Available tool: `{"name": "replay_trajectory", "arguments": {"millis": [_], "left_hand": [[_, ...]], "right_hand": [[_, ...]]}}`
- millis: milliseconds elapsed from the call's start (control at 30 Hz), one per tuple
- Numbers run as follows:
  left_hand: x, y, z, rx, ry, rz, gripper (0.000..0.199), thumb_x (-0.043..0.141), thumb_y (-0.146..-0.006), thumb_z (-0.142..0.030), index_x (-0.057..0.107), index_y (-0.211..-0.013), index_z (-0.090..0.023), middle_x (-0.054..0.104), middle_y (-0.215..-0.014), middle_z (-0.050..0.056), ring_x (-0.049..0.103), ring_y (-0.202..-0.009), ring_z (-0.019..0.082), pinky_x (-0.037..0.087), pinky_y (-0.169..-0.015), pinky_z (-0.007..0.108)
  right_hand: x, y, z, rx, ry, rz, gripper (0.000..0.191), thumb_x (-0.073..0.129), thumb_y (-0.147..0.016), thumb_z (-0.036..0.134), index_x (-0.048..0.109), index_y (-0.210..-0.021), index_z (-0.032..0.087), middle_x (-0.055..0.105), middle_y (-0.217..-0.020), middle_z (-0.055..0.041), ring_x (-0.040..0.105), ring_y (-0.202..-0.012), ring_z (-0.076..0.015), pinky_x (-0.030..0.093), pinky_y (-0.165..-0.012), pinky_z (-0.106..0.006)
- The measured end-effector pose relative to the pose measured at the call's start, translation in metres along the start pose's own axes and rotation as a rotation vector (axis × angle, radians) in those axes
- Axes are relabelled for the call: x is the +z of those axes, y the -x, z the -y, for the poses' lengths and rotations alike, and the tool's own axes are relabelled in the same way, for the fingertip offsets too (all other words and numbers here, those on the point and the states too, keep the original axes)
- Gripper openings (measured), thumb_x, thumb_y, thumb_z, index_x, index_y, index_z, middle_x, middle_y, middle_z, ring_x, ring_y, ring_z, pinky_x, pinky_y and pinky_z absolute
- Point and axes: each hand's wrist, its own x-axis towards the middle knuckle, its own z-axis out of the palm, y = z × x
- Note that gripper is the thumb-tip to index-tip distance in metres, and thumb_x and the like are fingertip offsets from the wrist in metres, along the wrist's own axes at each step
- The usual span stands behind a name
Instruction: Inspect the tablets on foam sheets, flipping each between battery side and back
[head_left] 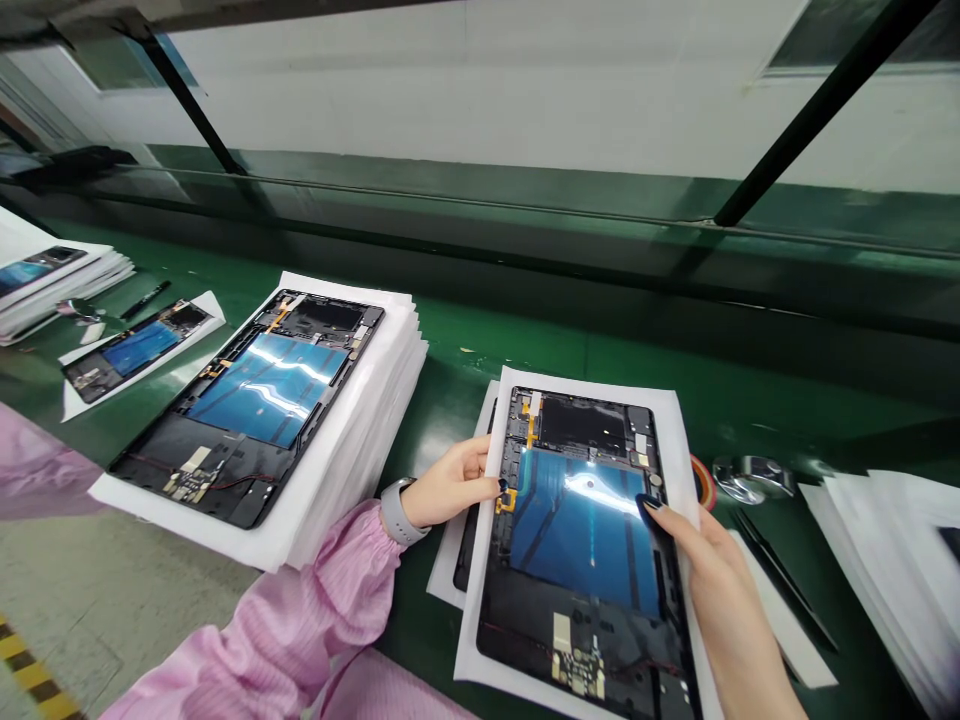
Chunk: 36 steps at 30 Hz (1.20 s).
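Note:
An open tablet (577, 530) with its back off lies on a white sheet (667, 430) and is lifted slightly off the green bench. It shows a blue panel, a black frame, gold flex strips and a small circuit board at the near end. My left hand (450, 485) grips its left edge, with the fingertips by a gold flex strip. My right hand (709, 570) holds the right edge, its thumb resting on the blue panel. A grey smartwatch (401, 510) sits on my left wrist, and pink cleanroom sleeves cover my arms.
A second open tablet (255, 410) lies on a white stack (360, 430) to my left, and a third (139, 350) lies further left. A dark tablet edge (469, 540) shows under the held sheet. Tweezers (784, 575), a metal reel (750, 478) and a sheet stack (885, 570) are on the right.

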Motion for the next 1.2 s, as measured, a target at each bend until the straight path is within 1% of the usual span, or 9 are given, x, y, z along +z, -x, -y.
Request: {"name": "replay_trajectory", "arguments": {"millis": [167,400,567,667,833,933,1033,1133,1200], "left_hand": [[0.0,-0.001,-0.001,-0.013,0.004,-0.021,0.03,0.07,-0.066,-0.014,0.068,-0.095,-0.014,0.065,-0.074,0.001,0.059,-0.067,0.013,0.047,-0.063,0.022],[0.0,0.0,-0.002,-0.02,-0.035,-0.047,0.033,0.074,-0.066,-0.02,0.069,-0.098,-0.014,0.065,-0.077,0.003,0.059,-0.07,0.015,0.048,-0.067,0.025],[0.002,-0.001,-0.001,0.006,-0.016,-0.036,0.03,0.071,-0.068,-0.018,0.068,-0.098,-0.014,0.066,-0.075,0.002,0.059,-0.07,0.014,0.048,-0.065,0.023],[0.002,-0.001,-0.001,0.021,-0.015,-0.041,0.031,0.068,-0.068,-0.014,0.068,-0.099,-0.014,0.067,-0.074,0.002,0.059,-0.07,0.013,0.046,-0.064,0.022],[0.001,-0.001,-0.001,0.003,-0.009,-0.075,0.033,0.065,-0.063,-0.011,0.069,-0.096,-0.014,0.065,-0.073,0.0,0.057,-0.067,0.012,0.045,-0.062,0.022],[-0.002,0.0,0.001,-0.016,0.027,-0.087,0.041,0.064,-0.062,-0.011,0.069,-0.102,-0.015,0.067,-0.074,0.0,0.058,-0.067,0.013,0.045,-0.062,0.022],[-0.002,0.0,0.002,-0.015,0.11,-0.125,0.039,0.067,-0.068,-0.02,0.069,-0.107,-0.016,0.072,-0.083,0.002,0.062,-0.071,0.016,0.047,-0.065,0.025],[0.001,0.0,0.002,-0.022,0.191,-0.197,0.034,0.069,-0.077,-0.038,0.072,-0.103,-0.017,0.075,-0.092,0.006,0.066,-0.085,0.021,0.05,-0.077,0.03],[0.003,-0.001,0.001,-0.022,0.206,-0.232,0.037,0.071,-0.076,-0.046,0.074,-0.1,-0.018,0.075,-0.097,0.006,0.067,-0.094,0.024,0.05,-0.085,0.033]], "right_hand": [[-0.001,-0.003,0.0,0.002,-0.01,0.021,0.043,0.088,-0.057,0.041,0.078,-0.094,0.022,0.078,-0.085,-0.0045,0.073,-0.084,-0.0314,0.06,-0.074,-0.034],[0.001,-0.004,0.001,0.011,-0.009,0.032,0.049,0.088,-0.056,0.044,0.078,-0.1,0.023,0.077,-0.093,-0.0046,0.071,-0.095,-0.032,0.057,-0.086,-0.036],[0.01,0.001,0.008,0.046,-0.041,-0.042,0.046,0.086,-0.051,0.04,0.078,-0.092,0.021,0.078,-0.089,-0.0054,0.07,-0.096,-0.0339,0.058,-0.086,-0.037],[0.014,0.005,0.011,0.073,-0.06,-0.087,0.044,0.084,-0.049,0.038,0.078,-0.089,0.021,0.077,-0.089,-0.0068,0.071,-0.093,-0.0366,0.06,-0.08,-0.041],[0.014,0.008,0.007,0.052,-0.05,-0.06,0.047,0.085,-0.055,0.039,0.076,-0.098,0.021,0.077,-0.09,-0.0064,0.071,-0.093,-0.0356,0.061,-0.078,-0.04],[0.014,0.011,0.004,0.079,-0.085,-0.001,0.052,0.087,-0.058,0.036,0.074,-0.106,0.022,0.077,-0.093,-0.0065,0.071,-0.093,-0.0354,0.06,-0.078,-0.04],[0.015,0.012,0.0,0.081,-0.094,0.05,0.056,0.088,-0.058,0.036,0.073,-0.11,0.021,0.077,-0.093,-0.0068,0.071,-0.092,-0.0354,0.061,-0.076,-0.039],[0.014,0.01,-0.003,0.066,-0.077,0.085,0.055,0.088,-0.058,0.038,0.073,-0.109,0.021,0.077,-0.092,-0.0066,0.073,-0.086,-0.034,0.061,-0.069,-0.036],[0.014,0.008,-0.004,0.061,-0.077,0.088,0.052,0.089,-0.057,0.038,0.075,-0.104,0.021,0.078,-0.089,-0.0057,0.073,-0.083,-0.0328,0.061,-0.065,-0.034]]}}
